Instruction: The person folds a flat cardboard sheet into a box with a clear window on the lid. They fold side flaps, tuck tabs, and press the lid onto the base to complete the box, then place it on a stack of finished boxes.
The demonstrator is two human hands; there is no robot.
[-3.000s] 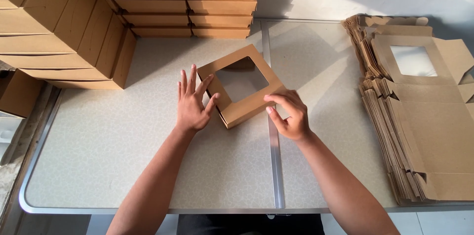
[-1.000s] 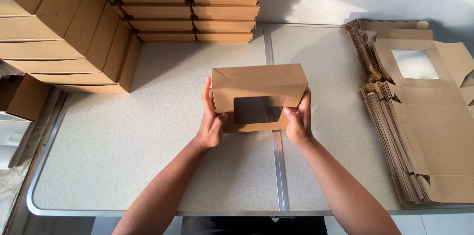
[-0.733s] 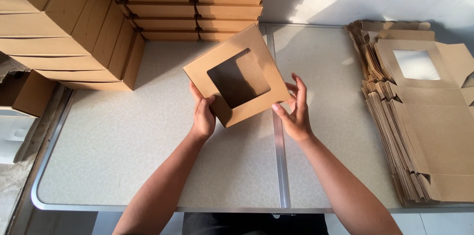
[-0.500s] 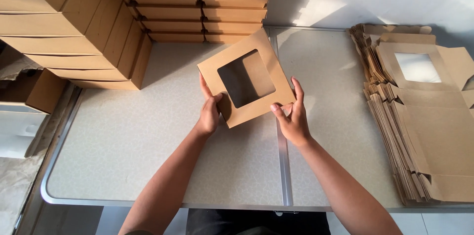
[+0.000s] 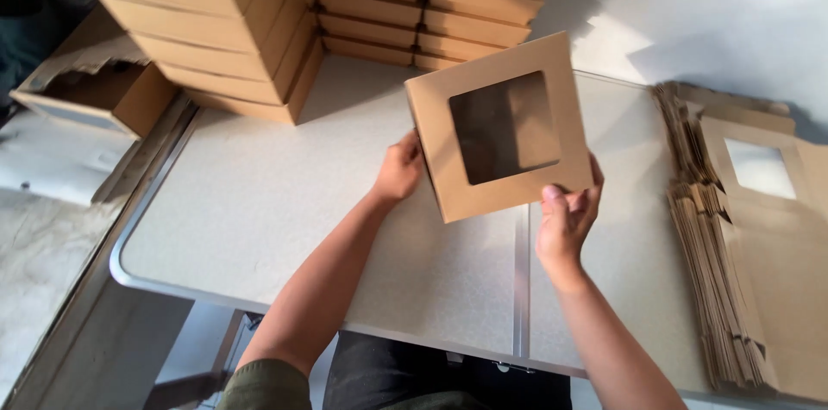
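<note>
Holding a windowed box up over the table

Looking down from the head camera, I have both hands on a brown cardboard box (image 5: 500, 127) with a square window cut in its face. My left hand (image 5: 398, 170) grips its left edge, fingers tucked behind the card. My right hand (image 5: 565, 219) clasps the lower right corner, thumb on the front. The box is lifted clear of the pale speckled table (image 5: 259, 203) and tilted, its window facing me. At the far left of the table stand stacks of assembled boxes (image 5: 259, 13), closed and piled several high. At my right lies a pile of flat box blanks (image 5: 742, 246), the top one showing its window. Off the table's left edge sits an open carton (image 5: 95, 91).
</note>
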